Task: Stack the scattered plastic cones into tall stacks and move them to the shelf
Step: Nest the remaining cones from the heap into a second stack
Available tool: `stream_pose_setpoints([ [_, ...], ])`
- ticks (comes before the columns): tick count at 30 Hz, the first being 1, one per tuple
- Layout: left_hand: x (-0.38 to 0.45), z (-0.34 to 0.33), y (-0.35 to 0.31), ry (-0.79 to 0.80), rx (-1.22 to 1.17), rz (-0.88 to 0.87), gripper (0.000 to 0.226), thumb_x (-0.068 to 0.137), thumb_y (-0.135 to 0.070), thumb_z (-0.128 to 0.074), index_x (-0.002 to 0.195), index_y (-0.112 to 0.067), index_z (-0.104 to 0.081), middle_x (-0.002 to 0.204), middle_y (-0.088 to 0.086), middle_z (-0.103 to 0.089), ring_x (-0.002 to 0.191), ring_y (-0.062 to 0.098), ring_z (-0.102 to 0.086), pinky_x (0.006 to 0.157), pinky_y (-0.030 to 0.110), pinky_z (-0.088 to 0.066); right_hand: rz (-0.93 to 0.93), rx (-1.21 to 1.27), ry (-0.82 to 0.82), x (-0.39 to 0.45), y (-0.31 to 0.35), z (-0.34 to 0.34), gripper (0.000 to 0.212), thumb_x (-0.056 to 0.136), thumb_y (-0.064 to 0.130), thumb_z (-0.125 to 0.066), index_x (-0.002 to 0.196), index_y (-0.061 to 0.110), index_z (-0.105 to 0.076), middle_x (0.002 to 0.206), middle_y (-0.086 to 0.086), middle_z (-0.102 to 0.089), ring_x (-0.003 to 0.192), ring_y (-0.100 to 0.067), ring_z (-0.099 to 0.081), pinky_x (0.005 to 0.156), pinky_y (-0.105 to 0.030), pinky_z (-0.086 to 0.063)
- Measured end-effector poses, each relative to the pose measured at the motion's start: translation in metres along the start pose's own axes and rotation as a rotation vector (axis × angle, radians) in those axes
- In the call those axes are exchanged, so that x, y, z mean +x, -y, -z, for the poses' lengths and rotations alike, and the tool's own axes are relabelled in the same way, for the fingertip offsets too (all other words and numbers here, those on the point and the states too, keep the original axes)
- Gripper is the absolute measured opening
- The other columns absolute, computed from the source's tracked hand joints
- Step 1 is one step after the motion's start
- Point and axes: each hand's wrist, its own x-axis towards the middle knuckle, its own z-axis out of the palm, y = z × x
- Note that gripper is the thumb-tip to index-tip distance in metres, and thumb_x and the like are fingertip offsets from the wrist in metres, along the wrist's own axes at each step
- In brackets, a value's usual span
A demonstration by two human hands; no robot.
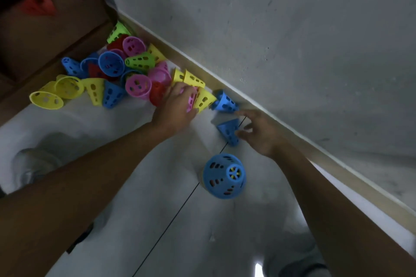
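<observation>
Perforated plastic cones [112, 72] in mixed colours, heaped on pale floor.
Left hand [175, 105] grips a pink cone [191, 100]; right hand [258, 132], fingers spread, touches a blue cone [229, 131].

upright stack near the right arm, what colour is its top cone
Blue, with a yellow one showing through the stack's top hole; head view.

The heap of cones [121, 74] is yellow, blue, pink, red and lime green, each cone punched with dark oval holes. The upright stack [222, 175] has a blue top with yellow showing through. White floor [135, 164], mottled grey wall [292, 40], beige skirting [225, 83].
</observation>
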Motion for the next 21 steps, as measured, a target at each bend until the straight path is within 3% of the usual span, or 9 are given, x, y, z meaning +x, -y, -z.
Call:
stream_pose_setpoints([
  [2, 0.006, -0.004, 0.0, 0.011, 0.061, -0.059, 0.047, 0.086, -0.023, -0.074, 0.13, -0.023, -0.056, 0.139, 0.002, -0.047, 0.126, 0.026, -0.04, 0.104, 0.04, -0.042, 0.013, -0.033, -0.012, 0.006, -0.005, -0.005, 0.053, 0.093, 0.023, -0.069, 0.143, 0.027, -0.05, 0.147, 0.004, -0.042, 0.111, -0.012, -0.056, 0.08, -0.009, -0.036],
  [4, 0.01, -0.009, 0.003, 0.068, 0.095, -0.087, 0.056, 0.087, -0.024, -0.073, 0.139, -0.022, -0.054, 0.144, 0.002, -0.046, 0.131, 0.027, -0.037, 0.109, 0.041, -0.038, 0.017, -0.057, 0.005, 0.011, -0.01, -0.012, 0.05, 0.094, 0.021, -0.068, 0.142, 0.023, -0.051, 0.147, 0.003, -0.042, 0.107, -0.011, -0.054, 0.077, -0.003, -0.033],
  [8, 0.022, -0.017, 0.01, 0.169, 0.136, -0.096, 0.065, 0.088, -0.026, -0.071, 0.148, -0.025, -0.046, 0.155, 0.001, -0.036, 0.14, 0.029, -0.028, 0.114, 0.044, -0.035, -0.016, -0.056, 0.044, 0.021, -0.018, -0.023, 0.046, 0.095, 0.018, -0.066, 0.139, 0.022, -0.053, 0.141, -0.003, -0.05, 0.105, -0.014, -0.054, 0.088, -0.021, -0.042],
  [10, 0.029, -0.018, 0.011, 0.22, 0.182, -0.112, 0.069, 0.088, -0.027, -0.071, 0.151, -0.026, -0.042, 0.157, 0.0, -0.033, 0.141, 0.03, -0.027, 0.113, 0.045, -0.034, -0.035, -0.069, 0.068, 0.025, -0.022, -0.027, 0.048, 0.095, 0.017, -0.065, 0.141, 0.023, -0.052, 0.14, -0.004, -0.051, 0.11, -0.018, -0.056, 0.09, -0.024, -0.045],
  [14, 0.046, -0.015, 0.008, 0.289, 0.192, -0.075, 0.058, 0.086, -0.028, -0.073, 0.139, -0.025, -0.047, 0.141, 0.005, -0.047, 0.128, 0.033, -0.04, 0.105, 0.046, -0.04, -0.062, -0.076, 0.056, 0.029, -0.027, -0.027, 0.037, 0.096, 0.013, -0.062, 0.133, 0.019, -0.059, 0.126, -0.003, -0.059, 0.096, -0.01, -0.053, 0.077, -0.018, -0.041],
  [21, 0.051, -0.013, 0.017, 0.401, 0.167, -0.032, 0.024, 0.087, -0.027, -0.074, 0.104, -0.015, -0.061, 0.109, 0.007, -0.052, 0.107, 0.03, -0.049, 0.09, 0.04, -0.045, -0.114, -0.05, 0.011, 0.026, -0.04, -0.016, 0.004, 0.091, 0.025, -0.071, 0.091, 0.024, -0.068, 0.096, 0.001, -0.067, 0.081, -0.014, -0.06, 0.062, -0.018, -0.038],
])
